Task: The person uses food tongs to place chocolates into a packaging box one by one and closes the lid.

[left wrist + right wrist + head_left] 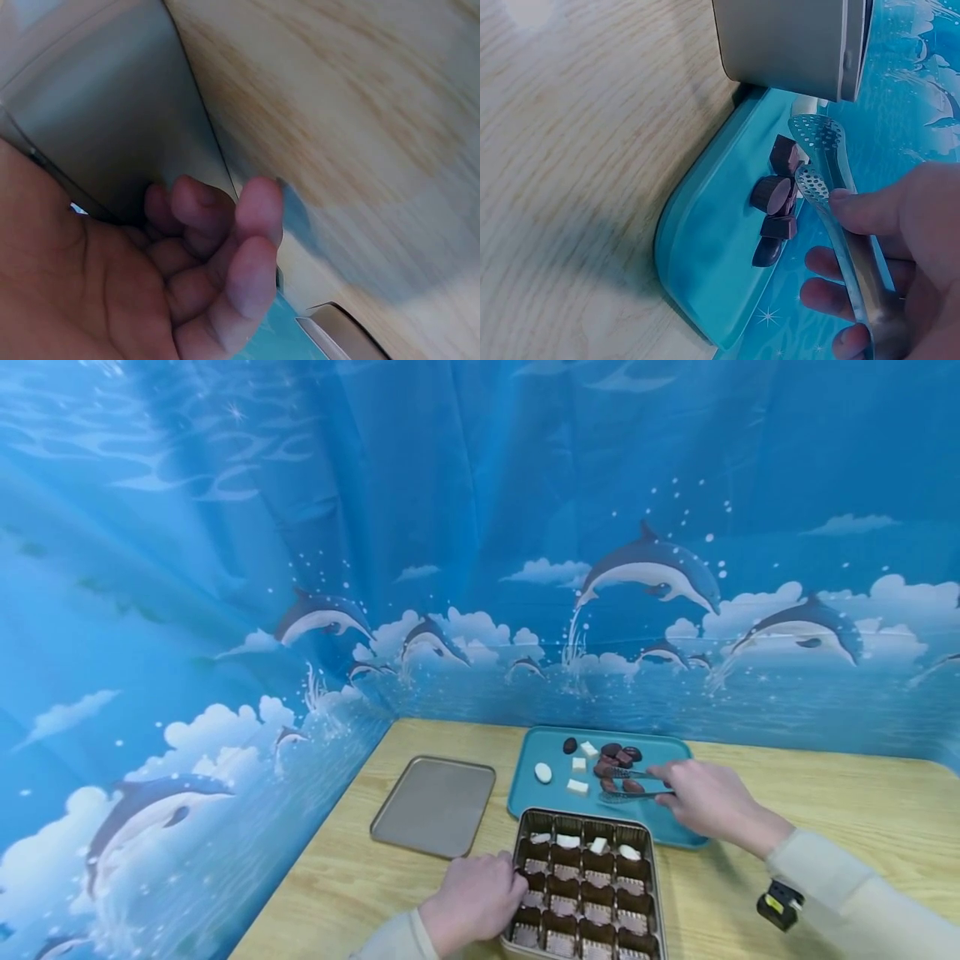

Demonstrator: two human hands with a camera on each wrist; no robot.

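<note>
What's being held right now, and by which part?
The right hand holds the tongs by their handles, behind the perforated tips. The left hand is at the side of the compartmented box; whether it grips it cannot be told.

- A pale wooden table [862, 802], its yellowish grain running through it, fills the lower part of the head frame, from lower left to the right edge.
- On it, left of lower centre, a flat grey-brown tray [438, 806] with rounded corners and a low rim.
- Right of centre, a teal tray [660, 748], lying lengthwise.
- At bottom centre-right, a deep metal tin [657, 893], partly overlapping the teal tray's near edge in view.
</note>
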